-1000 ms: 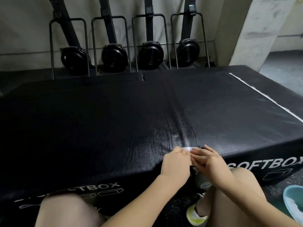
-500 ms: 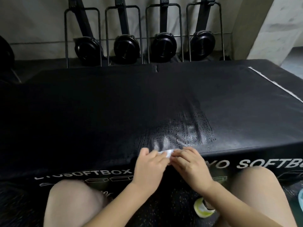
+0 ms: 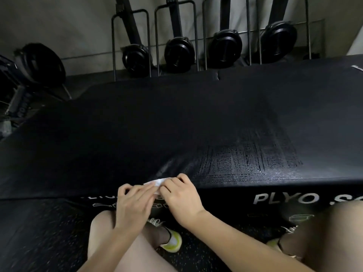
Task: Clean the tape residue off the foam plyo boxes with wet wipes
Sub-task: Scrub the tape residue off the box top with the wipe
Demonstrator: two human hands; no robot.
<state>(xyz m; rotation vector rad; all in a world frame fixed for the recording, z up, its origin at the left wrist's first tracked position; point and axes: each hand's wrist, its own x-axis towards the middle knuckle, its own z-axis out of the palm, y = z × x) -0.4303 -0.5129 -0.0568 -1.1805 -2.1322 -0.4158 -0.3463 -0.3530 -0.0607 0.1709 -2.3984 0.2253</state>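
Pinching white wet wipe [image 3: 157, 182] between left hand [image 3: 133, 205] and right hand [image 3: 181, 199], fingers curled, at near top edge of black plyo box [image 3: 137, 138]. Wet streaked patch [image 3: 251, 161] just right of wipe.

Your left hand [image 3: 133, 205] and right hand [image 3: 181, 199] pinch the white wipe [image 3: 157, 182] at the plyo box [image 3: 137, 134] front edge.

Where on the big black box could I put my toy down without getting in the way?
The black foam plyo box top is bare left of the wet beaded patch and back toward the black upright machines. It is crowded at the near edge, where the left hand and right hand hold the white wet wipe.
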